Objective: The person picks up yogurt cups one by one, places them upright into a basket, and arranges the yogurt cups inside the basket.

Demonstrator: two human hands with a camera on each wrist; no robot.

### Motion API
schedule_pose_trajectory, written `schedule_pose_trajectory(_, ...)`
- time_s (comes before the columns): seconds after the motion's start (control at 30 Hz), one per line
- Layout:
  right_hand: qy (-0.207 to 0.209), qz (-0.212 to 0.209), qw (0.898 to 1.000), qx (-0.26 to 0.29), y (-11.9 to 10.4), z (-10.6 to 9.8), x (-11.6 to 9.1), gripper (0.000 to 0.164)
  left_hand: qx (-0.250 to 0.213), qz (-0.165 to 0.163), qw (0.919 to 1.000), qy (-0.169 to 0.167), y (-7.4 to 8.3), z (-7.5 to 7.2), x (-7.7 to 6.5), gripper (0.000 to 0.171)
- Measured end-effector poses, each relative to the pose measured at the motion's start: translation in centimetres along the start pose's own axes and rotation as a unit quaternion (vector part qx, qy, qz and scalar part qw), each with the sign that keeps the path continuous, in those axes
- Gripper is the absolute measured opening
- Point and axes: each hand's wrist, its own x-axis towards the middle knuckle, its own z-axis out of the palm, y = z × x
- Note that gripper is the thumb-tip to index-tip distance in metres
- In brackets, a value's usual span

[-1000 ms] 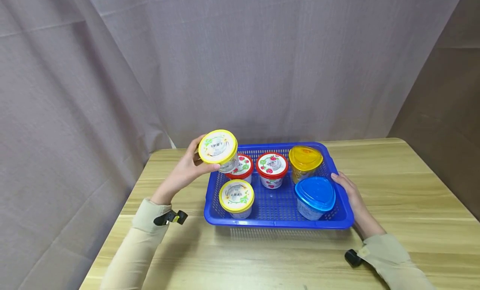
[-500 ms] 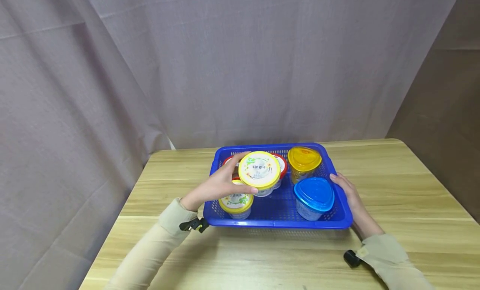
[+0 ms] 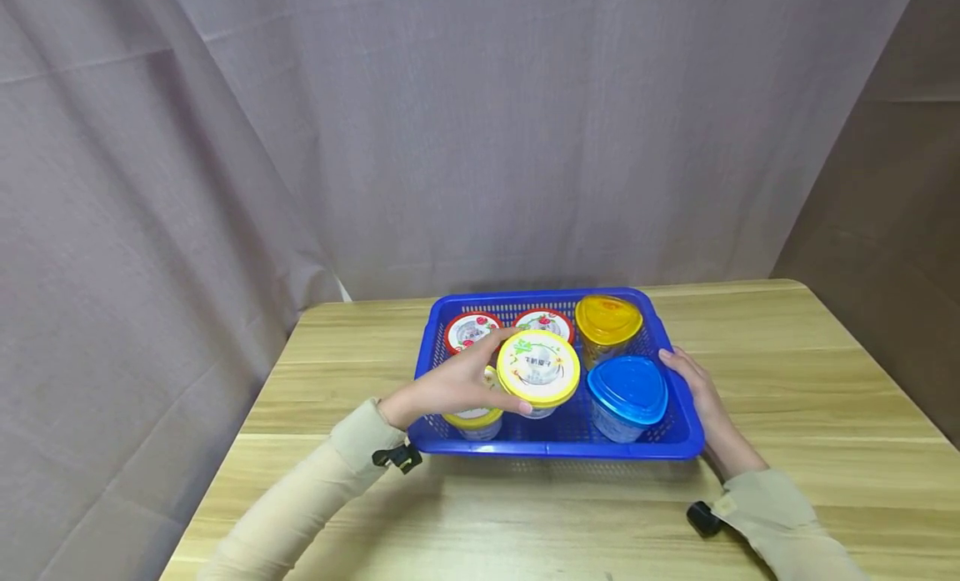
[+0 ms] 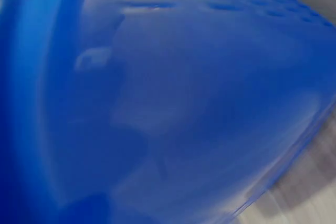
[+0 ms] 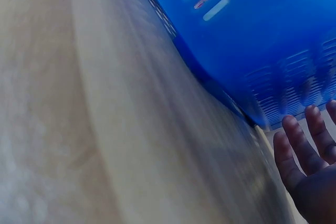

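Note:
My left hand [image 3: 456, 386] grips a round tub with a yellow lid [image 3: 538, 368] between thumb and fingers, above the middle of the blue plastic basket [image 3: 551, 449]. Partly behind that hand stands a second yellow-lidded tub [image 3: 482, 428]. Two red-lidded tubs, a left one [image 3: 471, 328] and a right one [image 3: 551, 318], stand along the back. On the basket's right are a yellow-lidded container [image 3: 608, 318] and a blue-lidded container [image 3: 628, 391]. My right hand [image 3: 697, 383] touches the basket's right side; its fingers [image 5: 302, 142] extend toward the slotted wall in the right wrist view.
The basket stands on a wooden table [image 3: 817, 381]. A grey cloth [image 3: 480, 131] hangs behind the table and down its left side. Close up, the basket's blue wall [image 4: 199, 93] fills most of the left wrist view.
My left hand has carried the yellow-lidded tub rightward and toward me, from over the basket's back left to its middle. The right hand stays at the basket's side.

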Motion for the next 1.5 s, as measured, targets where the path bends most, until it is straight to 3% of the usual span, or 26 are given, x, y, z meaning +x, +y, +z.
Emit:
schedule_pose_trajectory(0.3, -0.005, -0.012, 1.000, 0.022, 0.2, 0.1, -0.1, 0.043, 0.093, 0.007, 0.9945, -0.046, -0.9, 2.0, 0.4, 0.106)
schedule_pose_trajectory(0.63, -0.009, -0.016, 1.000, 0.021, 0.0, 0.2, -0.2, 0.054, 0.190, 0.028, 0.9792, -0.067, -1.0, 2.6, 0.9, 0.106)
schedule_pose_trajectory(0.87, -0.013, -0.017, 0.999, 0.025, 0.0, 0.2, -0.2, 0.055, 0.220, 0.026, 0.9717, -0.083, -1.1, 2.7, 1.3, 0.105)
schedule_pose_trajectory(1.1, -0.012, -0.027, 0.999, 0.042, 0.3, 0.0, 0.0, 0.034, 0.250, 0.019, 0.9649, -0.078, -1.2, 2.4, 1.2, 0.108)
schedule_pose_trajectory(1.33, -0.016, -0.025, 0.999, 0.026, 0.4, 0.0, 0.1, 0.048, 0.275, 0.004, 0.9595, -0.059, -1.7, 2.2, 0.9, 0.109)
schedule_pose_trajectory(1.5, -0.020, -0.034, 0.998, 0.052, 0.4, 0.2, 0.1, 0.033, 0.299, 0.006, 0.9530, -0.048, -2.0, 2.4, 0.8, 0.111)
